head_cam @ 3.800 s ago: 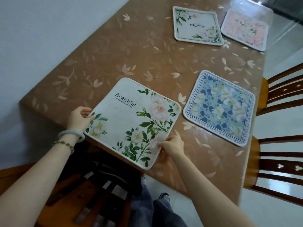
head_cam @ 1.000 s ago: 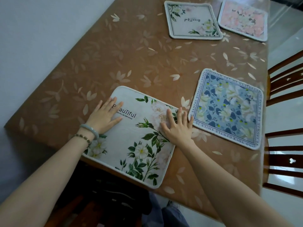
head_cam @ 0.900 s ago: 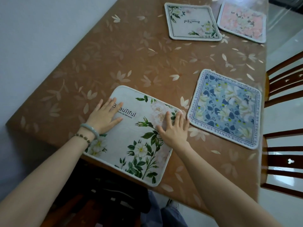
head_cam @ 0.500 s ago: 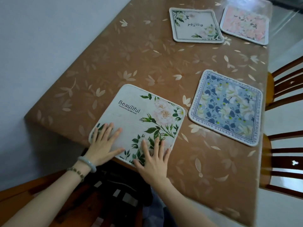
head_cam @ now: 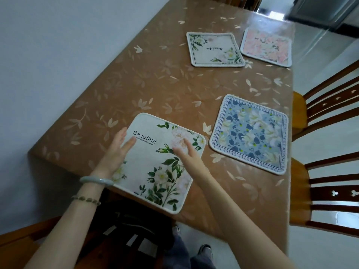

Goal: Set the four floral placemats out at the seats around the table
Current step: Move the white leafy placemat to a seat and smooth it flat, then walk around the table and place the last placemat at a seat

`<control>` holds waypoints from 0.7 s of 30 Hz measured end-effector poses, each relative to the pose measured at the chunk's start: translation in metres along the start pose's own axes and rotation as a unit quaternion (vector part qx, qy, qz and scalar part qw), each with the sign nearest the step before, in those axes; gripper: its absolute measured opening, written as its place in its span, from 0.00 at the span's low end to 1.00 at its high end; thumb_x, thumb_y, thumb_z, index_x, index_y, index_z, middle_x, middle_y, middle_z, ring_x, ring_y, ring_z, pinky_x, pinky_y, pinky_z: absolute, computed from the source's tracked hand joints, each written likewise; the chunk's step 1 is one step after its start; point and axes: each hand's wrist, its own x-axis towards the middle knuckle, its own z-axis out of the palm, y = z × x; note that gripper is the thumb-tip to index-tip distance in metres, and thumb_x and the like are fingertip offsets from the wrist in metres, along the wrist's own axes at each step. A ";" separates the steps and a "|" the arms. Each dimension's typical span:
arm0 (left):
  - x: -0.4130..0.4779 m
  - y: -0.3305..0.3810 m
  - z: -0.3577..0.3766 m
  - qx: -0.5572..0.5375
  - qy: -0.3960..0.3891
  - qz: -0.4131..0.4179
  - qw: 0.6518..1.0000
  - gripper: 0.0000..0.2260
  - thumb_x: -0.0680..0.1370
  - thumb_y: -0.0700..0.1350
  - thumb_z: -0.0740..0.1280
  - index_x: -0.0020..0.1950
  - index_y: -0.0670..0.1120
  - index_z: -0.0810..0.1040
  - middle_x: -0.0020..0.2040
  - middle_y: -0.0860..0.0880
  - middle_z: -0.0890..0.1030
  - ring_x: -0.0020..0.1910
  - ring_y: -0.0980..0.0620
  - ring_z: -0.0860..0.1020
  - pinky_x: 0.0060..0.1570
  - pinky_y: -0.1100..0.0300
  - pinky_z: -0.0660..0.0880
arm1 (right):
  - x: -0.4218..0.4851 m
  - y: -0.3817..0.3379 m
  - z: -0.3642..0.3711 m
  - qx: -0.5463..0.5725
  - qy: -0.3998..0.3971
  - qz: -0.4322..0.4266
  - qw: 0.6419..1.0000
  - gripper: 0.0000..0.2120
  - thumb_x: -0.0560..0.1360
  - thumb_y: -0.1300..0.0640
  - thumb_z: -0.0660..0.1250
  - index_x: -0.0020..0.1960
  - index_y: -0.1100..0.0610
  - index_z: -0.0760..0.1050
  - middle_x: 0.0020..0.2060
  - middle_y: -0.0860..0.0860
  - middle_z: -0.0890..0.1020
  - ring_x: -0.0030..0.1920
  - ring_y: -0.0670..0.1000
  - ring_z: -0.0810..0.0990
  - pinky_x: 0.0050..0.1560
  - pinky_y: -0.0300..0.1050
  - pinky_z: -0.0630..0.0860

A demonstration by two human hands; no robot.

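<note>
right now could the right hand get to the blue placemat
Probably yes. The right hand is open over the white "Beautiful" placemat, and the blue placemat lies flat just to its right, apart from it. Only bare table lies between them.

1 head-worn view looks forward and down, close over the table (head_cam: pixel 165 80) corner.

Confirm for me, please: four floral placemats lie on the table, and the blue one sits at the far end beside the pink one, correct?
Not quite. The head view shows the blue placemat at the near end of the table, beside the white "Beautiful" placemat under the hands. The pink placemat at the far end sits beside a second white placemat. Four floral placemats do lie there.
</note>
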 end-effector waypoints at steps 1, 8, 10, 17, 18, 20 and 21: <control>-0.004 0.019 0.002 -0.015 0.030 0.042 0.999 0.36 0.72 0.66 0.61 0.77 0.56 0.56 0.76 0.53 0.61 0.70 0.56 0.63 0.62 0.57 0.61 | -0.003 -0.017 -0.015 0.027 0.033 -0.036 0.998 0.34 0.76 0.42 0.63 0.77 0.47 0.53 0.76 0.51 0.60 0.72 0.50 0.64 0.68 0.51 0.65; -0.044 0.129 0.022 -0.094 0.116 0.294 0.944 0.24 0.75 0.61 0.63 0.70 0.64 0.62 0.71 0.61 0.67 0.70 0.63 0.66 0.67 0.53 0.65 | -0.060 -0.109 -0.110 0.058 0.187 -0.262 0.945 0.33 0.72 0.46 0.71 0.73 0.44 0.62 0.70 0.51 0.70 0.67 0.48 0.72 0.63 0.44 0.73; -0.057 0.157 0.029 -0.111 0.122 0.353 0.921 0.23 0.76 0.59 0.63 0.69 0.64 0.61 0.71 0.58 0.67 0.71 0.61 0.66 0.69 0.57 0.65 | -0.080 -0.124 -0.128 0.046 0.235 -0.301 0.923 0.34 0.72 0.46 0.71 0.73 0.43 0.61 0.69 0.47 0.69 0.67 0.46 0.71 0.61 0.38 0.72; -0.095 0.233 0.063 -0.098 0.100 0.483 0.864 0.30 0.77 0.56 0.65 0.74 0.49 0.57 0.72 0.47 0.67 0.72 0.52 0.66 0.71 0.49 0.63 | -0.141 -0.155 -0.166 0.037 0.313 -0.374 0.872 0.36 0.72 0.53 0.72 0.74 0.51 0.58 0.73 0.53 0.66 0.69 0.49 0.69 0.68 0.44 0.68; -0.099 0.240 0.067 -0.098 0.094 0.493 0.860 0.30 0.76 0.57 0.65 0.73 0.50 0.57 0.71 0.48 0.68 0.71 0.51 0.67 0.71 0.47 0.63 | -0.149 -0.156 -0.171 0.035 0.319 -0.378 0.869 0.36 0.72 0.54 0.72 0.74 0.52 0.59 0.73 0.53 0.66 0.68 0.48 0.70 0.67 0.42 0.69; -0.104 0.251 0.077 -0.103 0.084 0.505 0.853 0.30 0.76 0.56 0.67 0.73 0.52 0.57 0.70 0.48 0.69 0.70 0.50 0.69 0.70 0.44 0.64 | -0.165 -0.156 -0.185 0.030 0.332 -0.384 0.861 0.36 0.72 0.55 0.73 0.74 0.52 0.59 0.72 0.52 0.67 0.67 0.47 0.71 0.64 0.37 0.70; -0.105 0.255 0.084 -0.105 0.076 0.510 0.850 0.29 0.76 0.55 0.67 0.73 0.52 0.58 0.69 0.48 0.70 0.69 0.50 0.70 0.69 0.44 0.65 | -0.174 -0.155 -0.194 0.028 0.341 -0.387 0.857 0.36 0.72 0.55 0.73 0.74 0.51 0.58 0.70 0.50 0.67 0.66 0.46 0.72 0.62 0.35 0.72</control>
